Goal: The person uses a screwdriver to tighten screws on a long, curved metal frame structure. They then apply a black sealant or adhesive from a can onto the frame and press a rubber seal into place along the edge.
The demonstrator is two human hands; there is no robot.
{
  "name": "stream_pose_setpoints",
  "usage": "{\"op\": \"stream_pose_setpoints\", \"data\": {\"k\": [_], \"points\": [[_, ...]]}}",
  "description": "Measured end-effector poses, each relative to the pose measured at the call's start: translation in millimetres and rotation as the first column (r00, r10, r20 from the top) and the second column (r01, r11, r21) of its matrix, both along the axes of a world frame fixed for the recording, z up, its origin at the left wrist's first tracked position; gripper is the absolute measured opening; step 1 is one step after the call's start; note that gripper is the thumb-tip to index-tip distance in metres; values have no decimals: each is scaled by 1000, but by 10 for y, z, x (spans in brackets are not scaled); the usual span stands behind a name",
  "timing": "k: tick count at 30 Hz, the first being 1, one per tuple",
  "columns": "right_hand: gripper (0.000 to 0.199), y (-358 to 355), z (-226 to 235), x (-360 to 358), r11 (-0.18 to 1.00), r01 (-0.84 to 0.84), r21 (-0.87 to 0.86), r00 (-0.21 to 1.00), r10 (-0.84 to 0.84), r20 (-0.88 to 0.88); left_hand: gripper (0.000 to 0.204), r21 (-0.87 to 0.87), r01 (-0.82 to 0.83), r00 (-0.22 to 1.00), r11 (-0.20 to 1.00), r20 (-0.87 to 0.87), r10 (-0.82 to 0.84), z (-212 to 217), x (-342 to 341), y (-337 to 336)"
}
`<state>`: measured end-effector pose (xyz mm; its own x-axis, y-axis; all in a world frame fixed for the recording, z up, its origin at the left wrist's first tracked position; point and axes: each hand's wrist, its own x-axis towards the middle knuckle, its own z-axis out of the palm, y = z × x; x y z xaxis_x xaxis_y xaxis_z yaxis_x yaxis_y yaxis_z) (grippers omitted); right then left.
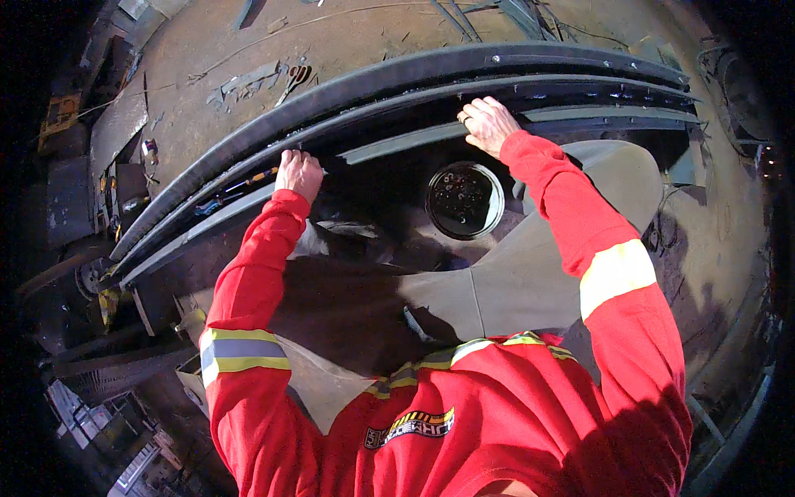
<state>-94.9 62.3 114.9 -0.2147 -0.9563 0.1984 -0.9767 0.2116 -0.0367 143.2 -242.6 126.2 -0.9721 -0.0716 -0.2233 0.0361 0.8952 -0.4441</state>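
Note:
A long dark metal frame (pixel 397 147) with several parallel rails lies across in front of me, with small bolts or studs along its far part. My left hand (pixel 299 174) is over the near channel left of centre, its fingers curled and pressed together; what they hold is hidden. Farther right, my right hand (pixel 490 126) reaches over the same channel with its fingers bent inward, and what is in them cannot be seen. Beside my left hand, a screwdriver (pixel 263 176) with an orange and dark handle lies in the channel. Next to it is a blue-handled tool (pixel 209 207).
A round bucket (pixel 498 203) holding small metal pieces, some ring-shaped, stands between my knees and the frame. Beyond the frame, scissor-like tool handles (pixel 298 74) and metal scraps (pixel 248 81) lie on the floor. Metal strips (pixel 526 16) lie at the far side.

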Motion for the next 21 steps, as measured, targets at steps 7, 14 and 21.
{"op": "stream_pose_setpoints", "data": {"k": [7,14,21], "points": [[17,-47,-27,-65,996,-93,6,995,93,-24,11,-7,160,987,987,0,-160,49,-32,-55],[12,-35,-32,-84,985,-157,-66,987,155,-39,11,0,136,991,991,4,-136,-65,-13,-69],[5,-90,-82,-11,990,-123,-70,978,109,-177,14,20,31,999,999,-28,-30,-37,34,-3]]}}
